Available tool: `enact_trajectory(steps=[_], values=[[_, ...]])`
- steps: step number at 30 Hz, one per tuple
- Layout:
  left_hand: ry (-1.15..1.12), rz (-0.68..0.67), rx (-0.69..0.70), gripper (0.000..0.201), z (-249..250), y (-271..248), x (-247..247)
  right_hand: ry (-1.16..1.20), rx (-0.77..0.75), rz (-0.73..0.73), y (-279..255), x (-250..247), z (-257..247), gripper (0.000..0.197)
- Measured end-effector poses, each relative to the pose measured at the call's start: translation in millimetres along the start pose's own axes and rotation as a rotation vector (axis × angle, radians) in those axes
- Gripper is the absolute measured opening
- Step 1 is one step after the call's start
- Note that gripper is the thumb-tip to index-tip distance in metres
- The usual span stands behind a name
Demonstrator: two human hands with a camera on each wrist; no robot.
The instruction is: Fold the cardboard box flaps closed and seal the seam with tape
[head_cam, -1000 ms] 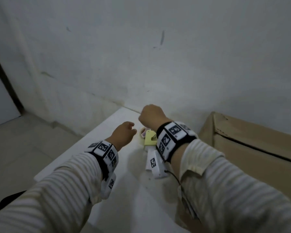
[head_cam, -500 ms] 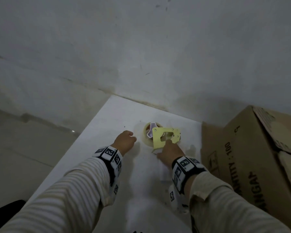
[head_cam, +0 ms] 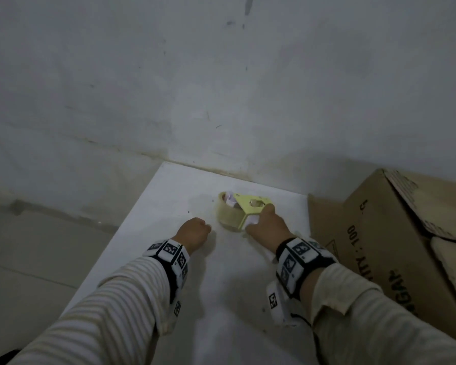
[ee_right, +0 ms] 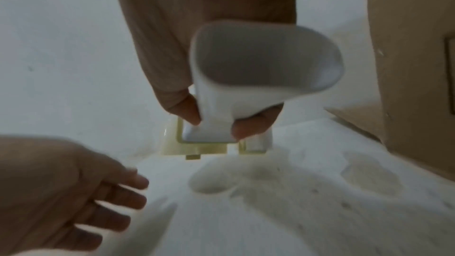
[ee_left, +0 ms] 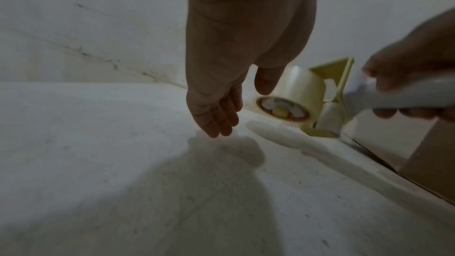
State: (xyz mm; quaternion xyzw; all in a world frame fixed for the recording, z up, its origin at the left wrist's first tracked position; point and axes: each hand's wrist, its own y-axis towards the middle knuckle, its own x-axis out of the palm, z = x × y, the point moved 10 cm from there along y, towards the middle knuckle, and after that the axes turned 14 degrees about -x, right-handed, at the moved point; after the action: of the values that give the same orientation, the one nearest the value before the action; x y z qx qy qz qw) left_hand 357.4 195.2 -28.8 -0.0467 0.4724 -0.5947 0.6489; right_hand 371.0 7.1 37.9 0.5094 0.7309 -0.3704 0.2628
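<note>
A tape dispenser (head_cam: 244,209) with a yellow frame, a white handle (ee_right: 246,75) and a clear tape roll (ee_left: 300,89) lies on its side at the far end of the white table (head_cam: 221,299). My right hand (head_cam: 267,225) grips the handle, thumb on one side and fingers on the other. My left hand (head_cam: 194,231) hovers just left of the dispenser and holds nothing; its fingers (ee_left: 216,120) are relaxed and point down at the table. The brown cardboard box (head_cam: 395,233) stands at the right, with a ragged top flap showing.
A scuffed white wall runs right behind the table's far edge. The table's left edge drops to a grey tiled floor (head_cam: 37,259). The box's side (ee_right: 406,65) stands close to the right of my right hand.
My right hand came down from above the dispenser to table level and now grips its handle. The view tilted downward. My left hand stayed beside the dispenser.
</note>
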Motion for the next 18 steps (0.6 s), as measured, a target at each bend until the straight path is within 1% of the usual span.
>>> enact_trajectory(steps=[2, 3, 4, 5, 6, 8, 10, 11, 13, 14, 15, 17, 18], values=[[0.033, -0.005, 0.035, 0.037, 8.9, -8.9, -4.6, 0.071, -0.021, -0.005, -3.0, -23.0, -20.1, 0.062], [0.041, -0.014, 0.052, 0.038, 14.0, -13.5, -6.6, 0.136, -0.044, 0.004, -6.5, -36.1, -32.4, 0.054], [0.031, -0.021, 0.070, 0.042, 19.6, -18.0, -8.9, 0.188, -0.075, 0.006, -10.1, -50.7, -45.4, 0.041], [-0.039, -0.048, 0.075, 0.048, 24.6, -22.8, -10.8, 0.200, -0.115, -0.012, -13.9, -66.0, -59.1, 0.029], [-0.155, -0.086, 0.073, 0.054, 30.2, -27.7, -12.3, 0.168, -0.144, -0.048, -19.6, -81.6, -72.5, 0.021], [-0.375, -0.164, 0.057, 0.068, 45.0, -36.6, -14.8, 0.102, -0.192, -0.149, -34.3, -110.8, -96.7, 0.021], [-0.561, -0.275, 0.052, 0.076, 65.0, -49.5, -12.3, 0.099, -0.230, -0.224, -52.7, -137.2, -113.1, 0.025], [-0.663, -0.364, 0.051, 0.079, 76.7, -57.6, -7.8, 0.094, -0.245, -0.234, -61.9, -151.7, -117.9, 0.027], [-0.860, -0.587, 0.057, 0.082, 102.9, -78.9, 4.8, 0.100, -0.266, -0.230, -80.9, -177.1, -121.3, 0.026], [-0.930, -0.675, 0.077, 0.080, 115.3, -91.0, 9.7, 0.120, -0.272, -0.243, -89.8, -186.8, -120.3, 0.025], [-0.972, -0.733, 0.104, 0.075, 126.1, -103.3, 13.0, 0.146, -0.270, -0.263, -98.1, -193.9, -117.4, 0.023], [-1.023, -0.784, 0.161, 0.060, 141.8, -123.0, 18.7, 0.196, -0.251, -0.298, -112.7, -203.7, -107.2, 0.021], [-1.041, -0.794, 0.182, 0.053, 147.5, -131.4, 21.8, 0.219, -0.245, -0.299, -117.3, -208.8, -99.6, 0.026]])
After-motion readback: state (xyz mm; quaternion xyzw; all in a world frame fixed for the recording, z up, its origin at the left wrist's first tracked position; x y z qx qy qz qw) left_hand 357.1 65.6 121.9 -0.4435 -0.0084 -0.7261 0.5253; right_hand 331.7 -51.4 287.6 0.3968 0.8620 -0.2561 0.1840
